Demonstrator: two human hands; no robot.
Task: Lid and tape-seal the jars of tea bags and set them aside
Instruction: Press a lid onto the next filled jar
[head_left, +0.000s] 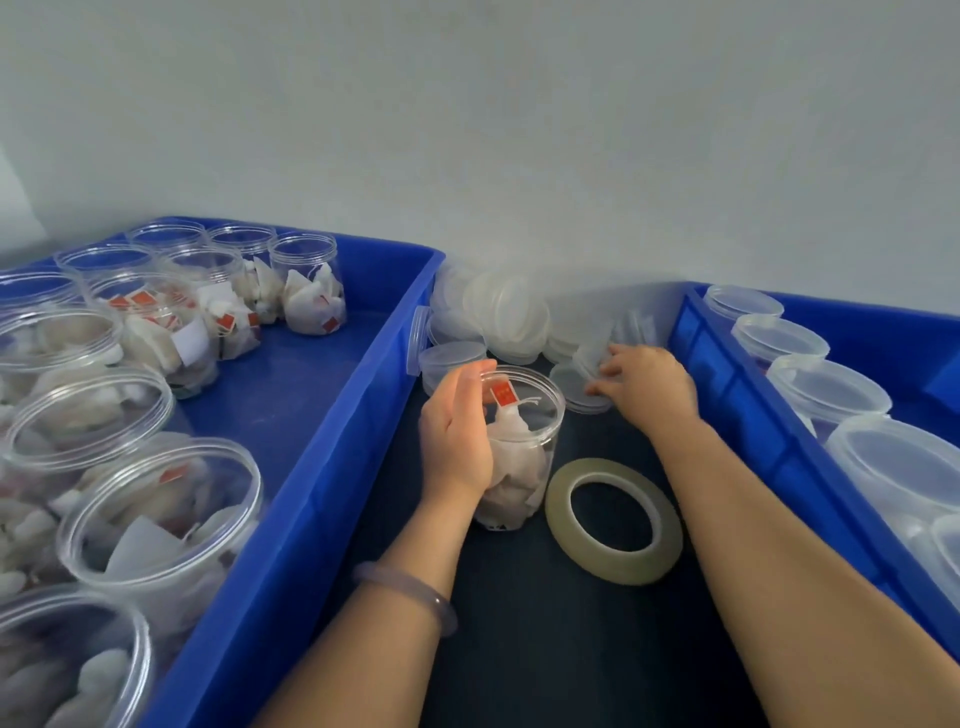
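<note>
An open clear jar of tea bags (524, 457) stands on the dark table between two blue crates. My left hand (457, 431) grips its left side, thumb near the rim. A red tag sticks up from the jar's mouth. My right hand (647, 387) reaches to the back right and pinches a clear lid (584, 387) lying by the pile of lids (498, 317). A roll of clear tape (613, 519) lies flat just right of the jar.
The left blue crate (332, 441) holds several open jars of tea bags. The right blue crate (737, 400) holds several lidded jars (826, 389). A pale wall stands behind. Loose lids lean on the left crate's corner.
</note>
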